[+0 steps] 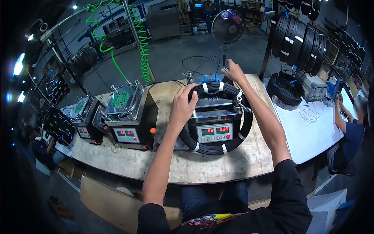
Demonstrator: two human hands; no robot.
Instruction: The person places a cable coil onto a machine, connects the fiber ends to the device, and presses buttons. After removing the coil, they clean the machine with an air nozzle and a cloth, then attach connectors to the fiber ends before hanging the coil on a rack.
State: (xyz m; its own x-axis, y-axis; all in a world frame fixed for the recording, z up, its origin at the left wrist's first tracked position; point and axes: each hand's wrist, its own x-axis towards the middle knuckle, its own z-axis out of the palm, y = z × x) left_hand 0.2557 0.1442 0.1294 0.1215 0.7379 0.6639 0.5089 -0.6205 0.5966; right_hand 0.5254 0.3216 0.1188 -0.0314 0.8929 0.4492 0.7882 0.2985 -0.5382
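- Person at far left (41, 146): seated, in dark clothing, partly lost in shadow.
- Bundle of black cables (58, 124): beside the leftmost machine.
- Leftmost machine (87, 126): red digits lit, green fixture on top.
- Second machine (134, 117): larger, round green fixture on top, red digits lit, orange knob (152, 130) at its right side.
- Left hand (182, 104): fingers over the upper left of the cable coil, thumb toward its inner edge, grasping it.
- Cable coil (210, 150): black, bound with white ties, tilted around the front of the third machine; the left hand meets its upper left, its lower edge farthest from both hands.
- Third machine (214, 116): display reading 62 and 0.30, blue connectors (210, 78) along its far top.
- Right hand (234, 72): beyond the coil's upper right, fingers bent together near the connectors; cannot tell whether they grasp anything.
- Hanging black coils (290, 43): white ties.
- Second person (350, 126): blue top, arms raised, beside the white table (307, 142).
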